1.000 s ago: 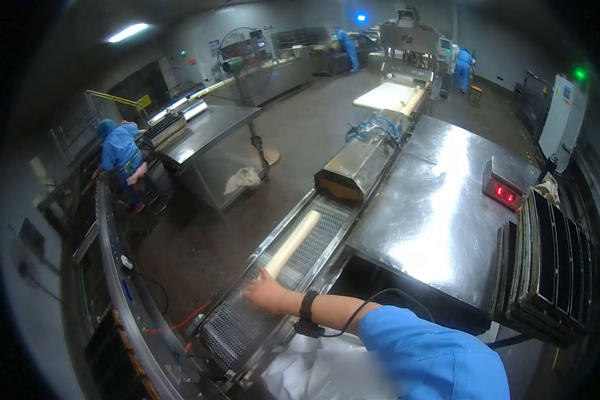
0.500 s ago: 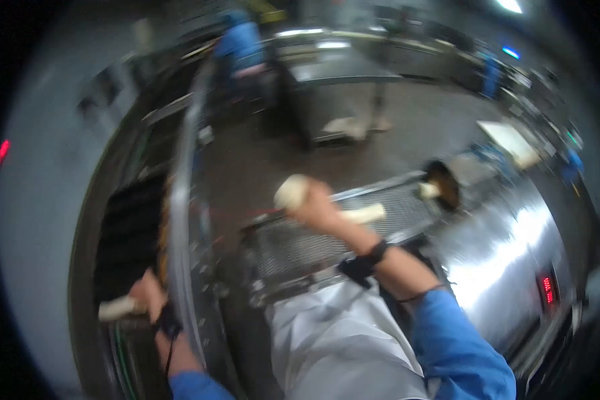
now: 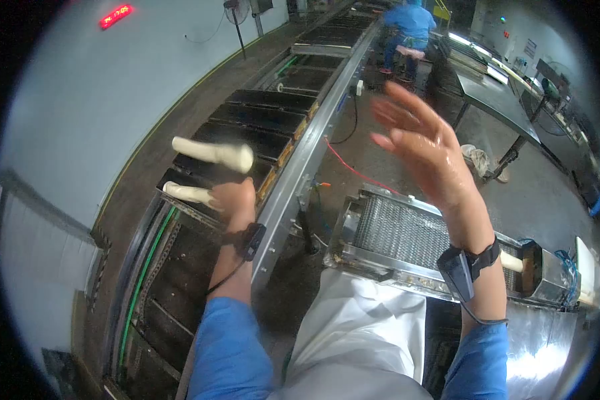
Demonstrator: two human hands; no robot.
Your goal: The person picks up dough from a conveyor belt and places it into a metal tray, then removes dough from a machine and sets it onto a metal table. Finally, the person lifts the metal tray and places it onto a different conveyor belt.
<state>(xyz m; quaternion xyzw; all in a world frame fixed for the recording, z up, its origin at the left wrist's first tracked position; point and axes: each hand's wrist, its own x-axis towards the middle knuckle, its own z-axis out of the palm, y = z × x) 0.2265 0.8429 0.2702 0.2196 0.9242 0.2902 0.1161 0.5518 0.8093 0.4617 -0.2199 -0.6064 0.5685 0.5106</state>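
Head view: the left hand (image 3: 233, 200) has its fingers closed round one end of a dough roll (image 3: 183, 193), keeping it level above the dark baking trays (image 3: 273, 100). A second dough roll (image 3: 213, 154) shows just beyond. The right hand (image 3: 423, 150) is raised above the mesh conveyor (image 3: 407, 233), fingers spread and empty.

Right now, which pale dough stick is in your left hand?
The lower, thinner pale dough stick, its end in the left hand; the thicker pale dough roll above it is untouched over the black trays.

On the long conveyor (image 3: 311, 143), dark trays (image 3: 267, 120) sit in a row; a dough roll (image 3: 511, 261) lies at the mesh belt's (image 3: 407, 233) far end.
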